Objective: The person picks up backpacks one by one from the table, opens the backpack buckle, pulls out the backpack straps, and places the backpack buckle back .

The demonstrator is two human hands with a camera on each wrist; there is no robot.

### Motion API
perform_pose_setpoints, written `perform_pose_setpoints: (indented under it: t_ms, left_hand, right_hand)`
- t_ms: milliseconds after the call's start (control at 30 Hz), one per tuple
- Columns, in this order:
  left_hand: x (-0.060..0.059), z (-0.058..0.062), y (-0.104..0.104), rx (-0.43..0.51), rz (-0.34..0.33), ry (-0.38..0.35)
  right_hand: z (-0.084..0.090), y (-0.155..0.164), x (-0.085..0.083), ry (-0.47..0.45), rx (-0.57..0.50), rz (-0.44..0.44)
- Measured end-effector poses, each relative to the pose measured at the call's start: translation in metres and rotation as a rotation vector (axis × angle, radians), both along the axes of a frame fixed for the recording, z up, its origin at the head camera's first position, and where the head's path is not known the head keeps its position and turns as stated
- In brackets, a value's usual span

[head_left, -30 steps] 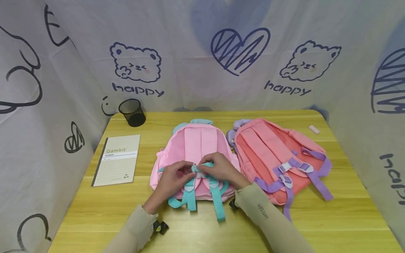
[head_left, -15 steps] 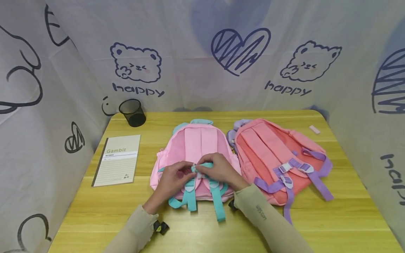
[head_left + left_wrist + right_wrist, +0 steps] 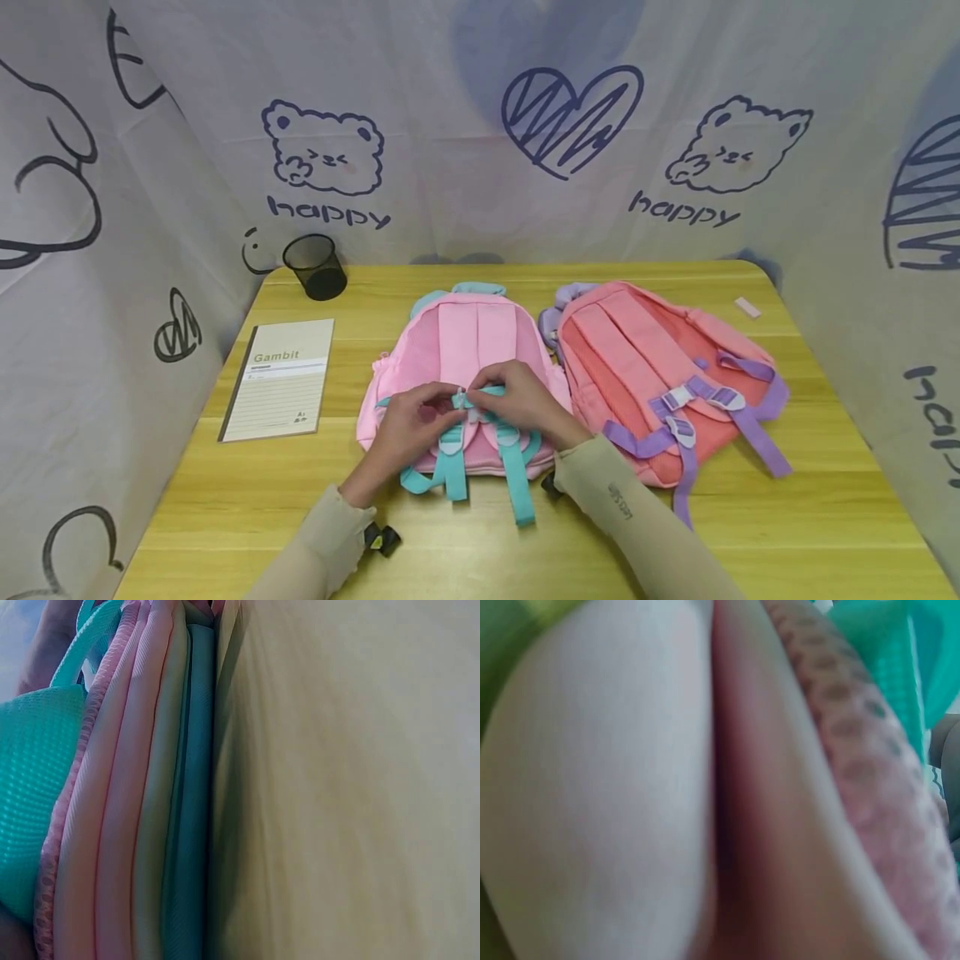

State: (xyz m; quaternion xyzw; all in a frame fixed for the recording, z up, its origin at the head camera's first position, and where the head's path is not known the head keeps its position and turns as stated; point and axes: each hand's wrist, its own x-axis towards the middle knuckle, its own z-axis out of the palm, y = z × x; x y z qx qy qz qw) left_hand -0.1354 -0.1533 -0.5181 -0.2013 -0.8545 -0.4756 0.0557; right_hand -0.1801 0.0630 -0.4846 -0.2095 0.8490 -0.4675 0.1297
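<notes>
The chest buckle of the pink backpack lies between the two hands, its teal strap running crosswise from one hand to the other. The left hand pinches it from its side, the right hand from the other, fingertips meeting over it; neither is nearer. The backpack lies straps-up on the tabletop, just ahead of both wrists. To the right hand's right lies a coral backpack; to the left hand's left, a notebook. Only the head view shows the buckle; the left wrist view shows only the pack's side seams and teal mesh, and the right wrist view is a blur.
</notes>
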Motion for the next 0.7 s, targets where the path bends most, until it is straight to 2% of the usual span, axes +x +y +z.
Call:
perform_pose_setpoints:
  t_ms: [267,533,700]
  left_hand:
    - [0.0,-0.001,0.001,-0.02,0.01,0.019]
    - [0.0,0.0,0.0,-0.009,0.024,-0.011]
    - [0.0,-0.001,0.0,0.007,0.012,-0.009]
  right_hand:
    - [-0.003,-0.003,0.0,0.017,0.013,0.009]
    - [-0.002,0.01,-0.001,0.028,0.055,-0.008]
    - [-0.004,0.013,-0.003,0.012,0.033,0.015]
